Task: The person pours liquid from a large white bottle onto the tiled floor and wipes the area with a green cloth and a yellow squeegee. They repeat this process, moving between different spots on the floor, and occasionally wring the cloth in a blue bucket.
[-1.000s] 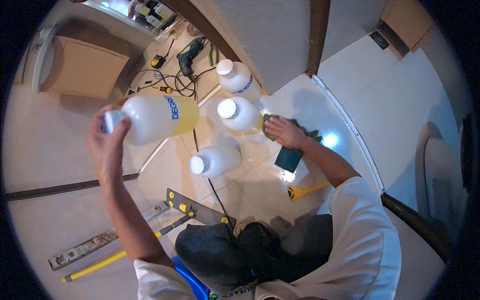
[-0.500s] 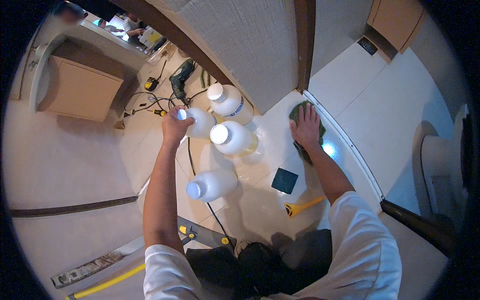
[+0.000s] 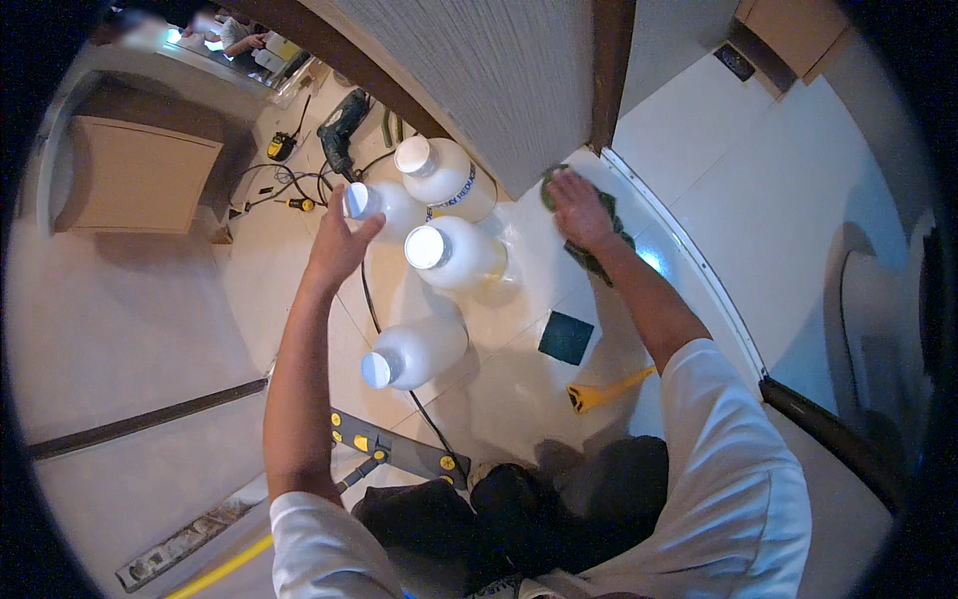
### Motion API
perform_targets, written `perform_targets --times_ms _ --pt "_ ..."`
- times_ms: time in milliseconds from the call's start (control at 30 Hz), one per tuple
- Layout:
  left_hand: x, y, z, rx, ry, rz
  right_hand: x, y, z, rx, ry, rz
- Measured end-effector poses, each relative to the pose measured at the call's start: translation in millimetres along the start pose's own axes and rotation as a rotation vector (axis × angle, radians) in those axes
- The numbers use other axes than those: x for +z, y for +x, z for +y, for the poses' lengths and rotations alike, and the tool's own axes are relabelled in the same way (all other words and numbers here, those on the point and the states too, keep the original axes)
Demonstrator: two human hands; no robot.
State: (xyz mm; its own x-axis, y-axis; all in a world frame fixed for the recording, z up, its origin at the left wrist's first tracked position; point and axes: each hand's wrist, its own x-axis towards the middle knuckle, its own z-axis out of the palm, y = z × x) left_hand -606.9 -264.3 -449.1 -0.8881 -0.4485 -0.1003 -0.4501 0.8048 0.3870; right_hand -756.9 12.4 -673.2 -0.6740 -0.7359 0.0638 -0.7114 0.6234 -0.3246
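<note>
My left hand [image 3: 341,240] is at a white-capped translucent plastic bottle [image 3: 395,208]. Its thumb and fingers are spread around the cap, the thumb standing off it. On the tiled floor, my right hand [image 3: 584,212] presses down on a dark green cloth [image 3: 589,258], which sticks out around the palm and fingers. Beside the left hand's bottle stand a bottle with blue lettering [image 3: 461,178] and another with a little yellowish liquid [image 3: 467,255]. A fourth capped bottle [image 3: 429,351] is nearer to me.
A dark green scouring pad [image 3: 566,337] and a yellow-handled scraper [image 3: 609,389] lie before my knees. A power drill [image 3: 341,130], cables and a cord [image 3: 371,309] lie left. A metal threshold strip [image 3: 689,255] runs right, below the wall corner [image 3: 539,120]. Another person [image 3: 244,40] is far left.
My right hand and the green cloth have slid left, toward the wall corner. My left hand's grip on the bottle cap has loosened, its thumb now apart. The whole view has shifted slightly.
</note>
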Motion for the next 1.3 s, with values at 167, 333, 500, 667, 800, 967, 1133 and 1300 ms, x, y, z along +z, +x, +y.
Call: perform_targets --times_ms 167,333,500,667,800,967,1133,1300 --pt "-33.8 -77.3 14.0 -0.006 0.204 -0.372 19.1 -48.4 -55.0 -0.301 0.195 -0.019" --pt "-28.2 -146.8 21.2 -0.031 0.394 -0.486 20.7 -73.0 -48.8 -0.228 0.863 -0.157" --pt "-10.0 -165.7 3.8 -0.041 0.231 -0.269 -70.8 -118.3 6.7 0.281 1.36 -0.153" --pt "-2.0 -136.6 -8.4 0.046 0.132 -0.108 -35.6 -159.2 26.7 0.379 -0.077 0.084" --pt "-9.6 -99.2 5.9 0.044 0.165 -0.083 -10.6 -135.4 -12.3 0.335 -0.102 0.141" --pt "-9.5 -60.2 -0.9 0.058 0.228 -0.045 12.9 -119.6 -63.1 0.007 0.093 0.04" --pt "-6.7 -60.2 -5.8 0.01 0.477 0.097 18.9 -113.6 -95.3 -0.15 0.604 -0.071" --pt "52.3 -129.5 55.1 0.371 0.752 0.03 -20.4 -108.0 -24.3 0.447 1.286 -0.093"
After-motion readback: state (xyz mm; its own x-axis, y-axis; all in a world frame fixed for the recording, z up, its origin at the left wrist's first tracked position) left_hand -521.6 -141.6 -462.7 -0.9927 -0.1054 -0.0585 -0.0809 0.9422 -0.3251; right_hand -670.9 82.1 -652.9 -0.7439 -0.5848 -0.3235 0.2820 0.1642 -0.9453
